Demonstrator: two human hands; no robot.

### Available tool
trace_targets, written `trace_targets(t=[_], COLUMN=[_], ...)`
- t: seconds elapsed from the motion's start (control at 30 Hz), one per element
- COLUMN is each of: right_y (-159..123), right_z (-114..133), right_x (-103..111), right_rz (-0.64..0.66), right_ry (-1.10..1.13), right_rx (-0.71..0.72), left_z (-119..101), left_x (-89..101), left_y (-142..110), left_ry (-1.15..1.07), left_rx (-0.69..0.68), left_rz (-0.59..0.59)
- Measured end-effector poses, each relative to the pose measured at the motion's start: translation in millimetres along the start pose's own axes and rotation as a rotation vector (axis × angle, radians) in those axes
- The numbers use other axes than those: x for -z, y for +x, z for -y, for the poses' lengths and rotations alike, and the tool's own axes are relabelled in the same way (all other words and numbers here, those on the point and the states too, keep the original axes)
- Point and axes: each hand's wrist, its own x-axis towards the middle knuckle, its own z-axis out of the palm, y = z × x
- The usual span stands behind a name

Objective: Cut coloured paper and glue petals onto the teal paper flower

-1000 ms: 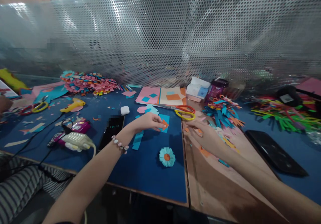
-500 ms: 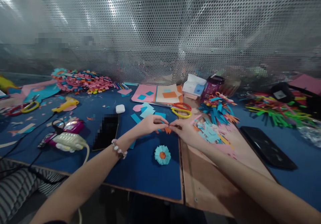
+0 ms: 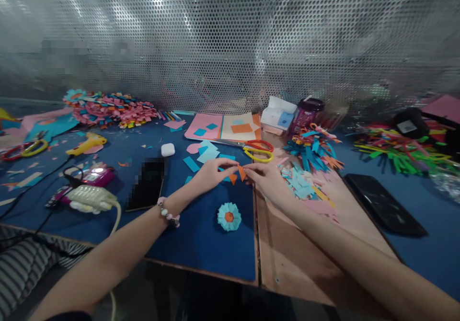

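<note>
My left hand [image 3: 212, 173] and my right hand [image 3: 268, 179] meet above the blue mat, each pinching a small orange paper piece [image 3: 241, 172]; a second orange triangle [image 3: 233, 178] hangs just below, at my left fingertips. A finished blue paper flower with an orange centre [image 3: 229, 216] lies on the mat just in front of my hands. Cut blue paper bits [image 3: 300, 183] lie beside my right hand.
Red-and-yellow scissors [image 3: 259, 150], pink and cream paper sheets [image 3: 223, 127], a tissue box [image 3: 277, 115] and a purple jar [image 3: 308, 112] sit behind my hands. Two phones [image 3: 146, 184] [image 3: 384, 203], an earbud case [image 3: 167, 149], a glue gun [image 3: 86, 143] and heaps of paper strips [image 3: 108, 109] surround them. A perforated metal screen [image 3: 230, 43] closes the back.
My right hand came left off the wooden board to meet my left hand, and both now pinch the orange paper, lifted slightly off the mat. The camera view tilted down a little.
</note>
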Motion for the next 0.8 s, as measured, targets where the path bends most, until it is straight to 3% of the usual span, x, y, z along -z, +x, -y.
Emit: trace_targets(t=[0.1,0.37,0.57,0.8], right_y=[-3,-7,-7,-11], right_z=[-1,-11,-14,-15], right_x=[-4,-4,-1,2], right_rz=[0.014,-0.218,-0.248,-0.249], right_ry=[-0.018,-0.284,-0.509,-0.625], right_rx=[0.085,0.386,0.524,0.668], left_z=[-3,-6,-14,-21], left_x=[-4.1,-10.1,-16.8,-19.4], left_y=[0,-2,-6,-9], left_ry=[-0.181,-0.505,-0.568,-0.604], left_rx=[0.05,0.232,0.26,0.283], left_rz=[0.061,-0.077,-0.11,-0.155])
